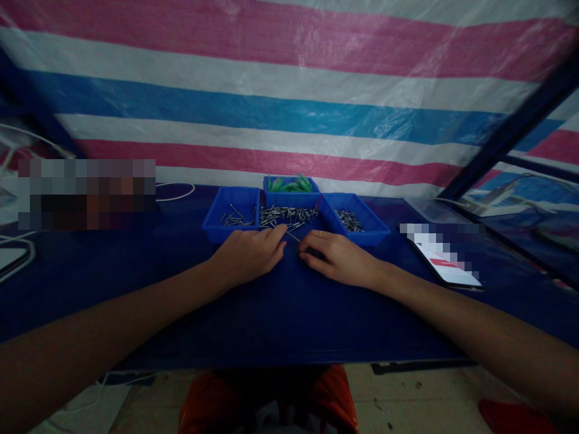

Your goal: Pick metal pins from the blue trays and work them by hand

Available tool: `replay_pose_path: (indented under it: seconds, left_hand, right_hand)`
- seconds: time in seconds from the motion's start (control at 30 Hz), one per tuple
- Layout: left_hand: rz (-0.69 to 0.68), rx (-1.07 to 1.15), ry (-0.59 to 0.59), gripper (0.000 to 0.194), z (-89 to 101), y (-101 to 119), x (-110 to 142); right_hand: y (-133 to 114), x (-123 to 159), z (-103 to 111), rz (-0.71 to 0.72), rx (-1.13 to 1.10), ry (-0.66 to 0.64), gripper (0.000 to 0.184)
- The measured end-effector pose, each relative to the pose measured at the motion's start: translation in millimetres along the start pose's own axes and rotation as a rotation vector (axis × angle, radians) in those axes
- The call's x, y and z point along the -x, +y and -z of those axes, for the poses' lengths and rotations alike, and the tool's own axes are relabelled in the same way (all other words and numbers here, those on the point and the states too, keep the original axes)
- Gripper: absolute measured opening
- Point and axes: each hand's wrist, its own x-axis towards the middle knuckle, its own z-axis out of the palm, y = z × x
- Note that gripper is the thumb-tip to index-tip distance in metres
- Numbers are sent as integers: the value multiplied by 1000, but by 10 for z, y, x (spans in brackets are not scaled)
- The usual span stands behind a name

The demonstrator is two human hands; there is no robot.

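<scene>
Loose, thin silver metal pins that look like screws or nails form a pile [289, 214] on the table between the blue bins. My left hand [251, 256] is at the near left side of this pile, index finger stretched out and thumb a little apart, with nothing visible between them. Opposite it, my right hand [339, 258] has its fingers curled, a ring on one of them. A single metal pin [293, 237] sticks out from its fingertips toward my left hand. The fingertips' exact hold on it is hard to see in the dim light.
A left blue bin [212, 220] and a right blue bin [377, 224] contain metal pins. Behind them, another blue bin [292, 198] has green pieces [296, 184]. A phone [452, 268] lies at right. Striped sheeting [289, 120] hangs behind the blue table [289, 325].
</scene>
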Motion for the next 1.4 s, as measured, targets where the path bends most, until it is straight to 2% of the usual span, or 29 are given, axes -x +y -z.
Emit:
replay_pose_path:
  seconds: [0.1,0.2,0.3,0.37,0.43,0.6,0.67,0.77,0.97,1.2,1.4]
  left_hand:
    - [-24,-27,-23,23,54,17,-4]
    - [-65,-41,-88,23,50,18,-9]
    - [-65,-33,-139,23,24,10,-17]
    - [-57,-26,-160,23,18,9,-20]
    - [-35,-21,-174,24,20,12,-21]
    - [35,-12,-199,29,1,28,-9]
    - [66,-25,-202,32,-14,36,-6]
    - [79,-49,-218,35,-24,47,-8]
    - [14,-63,-247,37,-15,41,-28]
    - [-4,-99,-205,40,-33,42,-17]
    - [-14,-101,-221,41,-28,49,-25]
  right_hand:
    - [-43,-18,-12,-193,-294,141,23]
    - [-73,-41,-13,-356,-619,345,54]
    - [-70,-49,-4,-390,-796,475,83]
    - [-54,-40,-15,-361,-800,424,90]
    - [-38,-21,-47,-304,-713,299,86]
    - [-22,25,-111,-34,-130,-17,48]
    - [-19,29,-105,24,12,-84,42]
    - [-7,25,-86,44,89,-111,43]
    - [10,12,-66,72,152,-114,43]
    - [25,6,-51,106,181,-125,44]
    - [28,1,-51,102,182,-123,43]
